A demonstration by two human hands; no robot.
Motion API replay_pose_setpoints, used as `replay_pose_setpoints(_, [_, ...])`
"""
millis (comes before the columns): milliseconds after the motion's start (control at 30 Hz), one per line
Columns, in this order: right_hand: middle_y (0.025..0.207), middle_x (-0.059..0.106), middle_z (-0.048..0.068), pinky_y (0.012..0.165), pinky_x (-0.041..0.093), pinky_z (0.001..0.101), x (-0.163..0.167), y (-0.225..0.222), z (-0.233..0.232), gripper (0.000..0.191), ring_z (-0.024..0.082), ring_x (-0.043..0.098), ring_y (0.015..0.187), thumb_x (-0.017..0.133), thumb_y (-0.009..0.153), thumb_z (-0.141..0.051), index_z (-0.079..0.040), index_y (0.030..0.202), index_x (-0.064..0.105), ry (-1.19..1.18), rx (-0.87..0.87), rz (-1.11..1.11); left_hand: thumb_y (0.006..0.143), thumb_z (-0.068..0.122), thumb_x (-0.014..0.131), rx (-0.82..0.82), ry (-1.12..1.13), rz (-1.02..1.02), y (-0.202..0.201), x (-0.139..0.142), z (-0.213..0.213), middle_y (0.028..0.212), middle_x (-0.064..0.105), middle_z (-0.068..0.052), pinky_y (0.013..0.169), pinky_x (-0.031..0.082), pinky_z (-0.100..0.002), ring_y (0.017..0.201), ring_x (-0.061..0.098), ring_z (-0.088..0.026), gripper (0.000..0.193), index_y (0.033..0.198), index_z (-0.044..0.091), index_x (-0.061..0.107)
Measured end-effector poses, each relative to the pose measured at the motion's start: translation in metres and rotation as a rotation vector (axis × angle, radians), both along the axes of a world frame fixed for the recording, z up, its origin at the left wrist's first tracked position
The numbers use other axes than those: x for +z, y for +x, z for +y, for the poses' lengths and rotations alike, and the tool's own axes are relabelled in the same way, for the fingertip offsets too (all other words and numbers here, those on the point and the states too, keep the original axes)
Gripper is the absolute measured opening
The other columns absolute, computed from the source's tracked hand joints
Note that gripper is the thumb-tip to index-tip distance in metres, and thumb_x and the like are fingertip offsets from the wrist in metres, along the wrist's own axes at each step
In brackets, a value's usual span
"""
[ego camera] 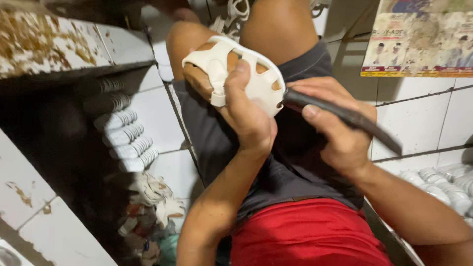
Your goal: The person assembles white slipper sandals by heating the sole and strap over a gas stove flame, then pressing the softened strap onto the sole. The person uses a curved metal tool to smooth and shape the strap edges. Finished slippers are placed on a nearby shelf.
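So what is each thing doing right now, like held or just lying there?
White plastic piece: held on the knee, left hand in a shut grip.
Dark knife: in the right hand, tip against the piece's edge.
White pieces on the left: stacked in a row, untouched.
Plastic scraps: piled loose on the floor.

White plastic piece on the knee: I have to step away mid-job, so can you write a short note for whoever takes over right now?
Left hand: grips the white plastic piece, pressed against the knee.
Right hand: holds a dark knife, its tip at the piece's right edge.
Nearby: rows of similar white pieces stacked on the left, more at lower right; a pile of white scraps on the floor to the left.
Done: cannot tell how much of the edge is trimmed.
Left: likely the rest of this piece's edge; check it before carrying on.
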State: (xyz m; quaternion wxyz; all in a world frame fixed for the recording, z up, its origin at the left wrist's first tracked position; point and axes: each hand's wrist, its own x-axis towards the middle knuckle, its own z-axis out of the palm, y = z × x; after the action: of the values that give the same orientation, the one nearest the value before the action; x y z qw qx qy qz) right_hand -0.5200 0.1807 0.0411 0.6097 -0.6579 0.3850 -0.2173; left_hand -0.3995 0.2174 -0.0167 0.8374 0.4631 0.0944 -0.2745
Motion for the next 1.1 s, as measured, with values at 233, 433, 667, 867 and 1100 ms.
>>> replay_pose_setpoints(233, [0.132,0.066,0.023,0.11,0.053,0.0338,-0.016,-0.011,0.022,0.042,0.028,0.067,0.12,0.059,0.092,-0.016,0.013,0.121,0.067,0.224,-0.16,-0.265,0.099,0.017,0.058,-0.023,-0.065,0.202,0.0,0.009,0.0,0.122,0.055,-0.013,0.092,0.049,-0.039,0.107,0.058,-0.024,0.049,0.143,0.0,0.044])
replay_pose_setpoints(433, [0.125,0.071,0.025,0.073,0.047,0.0282,-0.027,-0.028,0.008,0.043,0.024,0.059,0.08,0.061,0.084,-0.015,0.014,0.115,0.071,0.363,-0.139,-0.089,0.087,0.016,0.056,-0.083,0.063,-0.14,0.005,0.015,0.004,0.149,0.042,-0.012,0.121,0.033,-0.039,0.139,0.044,-0.024,0.079,0.157,0.003,0.023])
replay_pose_setpoints(667, [0.115,0.077,0.023,0.096,0.059,0.0336,-0.018,-0.026,-0.03,0.036,0.029,0.075,0.104,0.065,0.08,-0.009,0.01,0.11,0.075,0.236,0.221,0.044,0.09,0.025,0.061,-0.308,0.261,-0.385,0.01,0.008,0.03,0.147,0.039,-0.022,0.121,0.034,-0.043,0.131,0.045,-0.03,0.09,0.162,-0.001,0.014])
replay_pose_setpoints(867, [0.12,0.074,0.026,0.102,0.058,0.0365,-0.019,-0.024,-0.035,0.037,0.033,0.073,0.11,0.06,0.083,-0.004,0.011,0.114,0.073,0.359,0.127,-0.085,0.093,0.023,0.066,-0.42,0.29,-0.489,0.017,0.001,0.041,0.145,0.039,-0.019,0.116,0.038,-0.041,0.127,0.046,-0.026,0.089,0.161,0.002,0.012])
replay_pose_setpoints(1100, [0.115,0.075,0.026,0.083,0.065,0.0425,-0.015,-0.014,-0.044,0.03,0.035,0.077,0.094,0.064,0.086,-0.006,0.01,0.109,0.073,0.616,-0.001,-0.093,0.096,0.021,0.07,-0.551,0.272,-0.547,0.022,-0.013,0.055,0.143,0.039,-0.016,0.109,0.044,-0.038,0.124,0.049,-0.023,0.089,0.16,0.008,0.01])
